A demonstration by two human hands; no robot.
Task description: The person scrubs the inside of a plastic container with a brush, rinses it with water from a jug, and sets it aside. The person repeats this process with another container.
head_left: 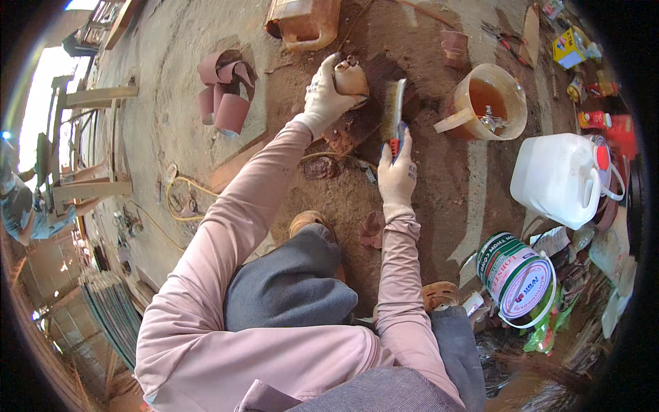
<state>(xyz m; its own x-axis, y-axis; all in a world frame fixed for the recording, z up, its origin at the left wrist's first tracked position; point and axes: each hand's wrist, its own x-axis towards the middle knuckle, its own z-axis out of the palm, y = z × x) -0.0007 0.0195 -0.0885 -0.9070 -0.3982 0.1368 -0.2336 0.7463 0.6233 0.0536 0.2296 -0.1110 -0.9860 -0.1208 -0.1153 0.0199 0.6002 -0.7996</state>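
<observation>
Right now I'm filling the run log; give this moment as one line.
left hand: shut on wooden piece | right hand: shut on brush | bucket: right of brush

Rolls of red-brown sandpaper (223,93) on dusty floor (165,48), upper left. Orange plastic canister (304,22) at top edge. Translucent bucket (489,101) holding brown liquid, stick resting on rim. White jug (559,177) with red cap, right. Paint can (516,276) with printed label and wire handle, lower right. Yellow cable (180,199) coiled left. Wooden frame pieces (96,137) far left. Yellow box (568,48) upper right.
</observation>
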